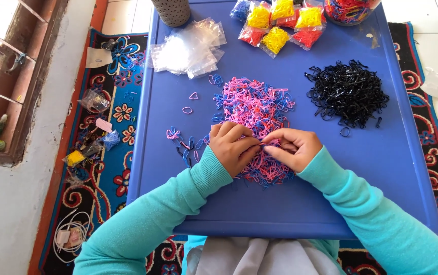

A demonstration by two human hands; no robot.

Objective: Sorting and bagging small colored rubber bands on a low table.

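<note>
A heap of small pink and blue rubber bands (pixel 257 109) lies in the middle of a blue plastic table (pixel 382 163). My left hand (pixel 231 146) and my right hand (pixel 291 146) rest on the near edge of that heap, fingertips meeting, and pinch a few bands between them. Both arms wear teal sleeves. A few loose bands (pixel 181 140) lie scattered left of my left hand. What exactly sits between the fingertips is too small to make out.
A pile of black bands (pixel 349 91) lies to the right. Empty clear bags (pixel 191 48) sit at the back left, filled bags of yellow and red bands (pixel 277 23) at the back. A grey cup (pixel 172 11) and a jar (pixel 351 10) stand at the far edge. Patterned rug (pixel 102 168) with oddments lies left.
</note>
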